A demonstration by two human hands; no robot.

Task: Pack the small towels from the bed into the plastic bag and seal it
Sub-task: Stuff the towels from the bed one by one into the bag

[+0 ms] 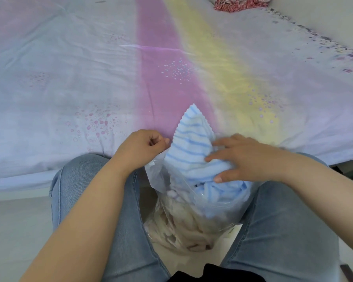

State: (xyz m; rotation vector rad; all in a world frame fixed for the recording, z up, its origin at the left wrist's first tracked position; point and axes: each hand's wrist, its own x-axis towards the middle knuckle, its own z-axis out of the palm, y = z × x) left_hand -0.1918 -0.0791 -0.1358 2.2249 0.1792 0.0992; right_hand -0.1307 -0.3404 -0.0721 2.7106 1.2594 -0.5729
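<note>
A clear plastic bag (192, 216) hangs between my knees in front of the bed, with pale cream towels bunched in its lower half. A blue-and-white striped towel (190, 139) sticks half out of the bag's mouth, its zigzag corner pointing up over the bed edge. My left hand (141, 149) pinches the bag's rim on the left side with curled fingers. My right hand (251, 159) grips the striped towel from the right, fingers over it and thumb below, at the bag's opening.
The bed (90, 78) carries a pastel sheet with pink and yellow bands and spreads across the whole upper view. A red patterned cloth (238, 3) lies at the far top. My jeans-clad knees (90, 180) flank the bag above a pale floor.
</note>
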